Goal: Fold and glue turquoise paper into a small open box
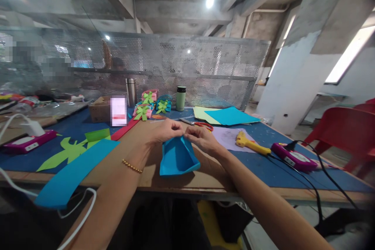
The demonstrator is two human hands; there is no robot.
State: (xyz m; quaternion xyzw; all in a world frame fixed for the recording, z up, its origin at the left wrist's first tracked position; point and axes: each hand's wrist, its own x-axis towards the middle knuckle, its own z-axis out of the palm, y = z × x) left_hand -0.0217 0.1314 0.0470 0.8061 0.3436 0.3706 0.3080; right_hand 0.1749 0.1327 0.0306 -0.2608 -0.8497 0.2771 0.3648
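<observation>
A folded blue piece [178,156], open like a shallow box, is held above brown cardboard [149,179] near the table's front edge. My left hand [168,129] pinches its far edge from the left. Close beside it, my right hand [200,136] pinches the same edge from the right. The fingertips of both hands nearly meet there and cover that part of the edge. Red-handled scissors [202,125] lie just behind my right hand.
At left are a long blue strip [79,172], green cutouts [70,150] and a purple power strip [29,142]. A yellow glue gun [253,143], its cord and another purple power strip [294,157] lie right. Bottles, a box and sheets stand or lie behind.
</observation>
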